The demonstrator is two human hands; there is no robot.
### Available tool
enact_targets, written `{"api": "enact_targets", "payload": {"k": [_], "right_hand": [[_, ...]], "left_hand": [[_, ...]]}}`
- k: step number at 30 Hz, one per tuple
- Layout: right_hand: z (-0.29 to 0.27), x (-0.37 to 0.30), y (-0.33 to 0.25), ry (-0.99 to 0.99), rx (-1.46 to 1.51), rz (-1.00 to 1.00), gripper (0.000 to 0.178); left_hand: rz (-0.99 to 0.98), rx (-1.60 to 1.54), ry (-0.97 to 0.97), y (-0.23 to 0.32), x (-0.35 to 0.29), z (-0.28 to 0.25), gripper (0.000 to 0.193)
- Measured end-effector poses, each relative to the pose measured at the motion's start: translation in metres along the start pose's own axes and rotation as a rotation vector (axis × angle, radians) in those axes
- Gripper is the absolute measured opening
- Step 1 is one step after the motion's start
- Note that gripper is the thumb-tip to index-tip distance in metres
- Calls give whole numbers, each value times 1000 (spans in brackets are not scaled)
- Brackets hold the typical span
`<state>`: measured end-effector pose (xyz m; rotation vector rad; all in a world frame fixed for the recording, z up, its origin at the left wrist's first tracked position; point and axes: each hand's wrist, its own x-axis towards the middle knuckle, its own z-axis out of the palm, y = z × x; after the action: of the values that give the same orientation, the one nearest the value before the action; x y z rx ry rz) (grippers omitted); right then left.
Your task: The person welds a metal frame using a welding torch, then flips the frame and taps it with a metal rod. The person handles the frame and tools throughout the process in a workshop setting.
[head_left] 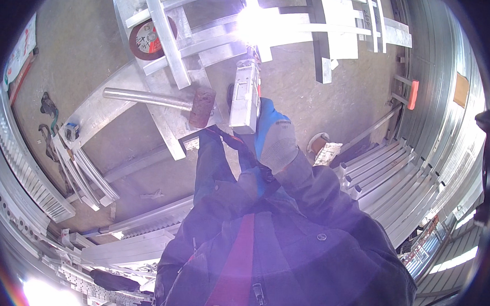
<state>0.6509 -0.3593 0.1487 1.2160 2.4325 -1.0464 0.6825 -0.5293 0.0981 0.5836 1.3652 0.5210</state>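
– White boxy hand tool: where is it, relative to the fingers?
– Just off the desk's right edge, near end toward the wearer. Right hand is tight against its right side, so the tool lies left and forward of that wrist.
– Long axis?
– Runs away from the body, far end leaning slightly right. That end points into a bright glare at the metal bars. Can't tell if tip touches metal; washed out.
– Fingers?
– Right ones look wrapped around the tool's grip; fingertips hidden behind it. Left hand sits lower, closer to the jacket, beside a dark cable. Can't tell whether its fingers pinch that.
– So which hand is nearer?
– Right, clearly. Left is apart from the tool body. My read: aim hangs on the right wrist.
– Clearance on the left?
– Tight. Mallet head is at the desk's near right corner, just beside the tool; handle points left. I'd watch that on any leftward swing.
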Motion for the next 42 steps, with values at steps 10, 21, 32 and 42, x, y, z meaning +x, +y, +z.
{"api": "enact_targets", "payload": {"k": [10, 21, 32, 42], "right_hand": [[-3, -3, -7, -41, -5, 73, 54], [-5, -38, 9, -5, 351, -10, 63], [-56, -75, 53, 137, 390, -111, 38], [-179, -114, 135, 447, 1076, 30, 55]], "left_hand": [[-87, 109, -75, 11, -6, -7, 42], [447, 249, -231, 2, -19, -1, 43], [267, 85, -292, 35, -30, -2, 51], [191, -7, 380, 54, -21, -44, 40]]}}
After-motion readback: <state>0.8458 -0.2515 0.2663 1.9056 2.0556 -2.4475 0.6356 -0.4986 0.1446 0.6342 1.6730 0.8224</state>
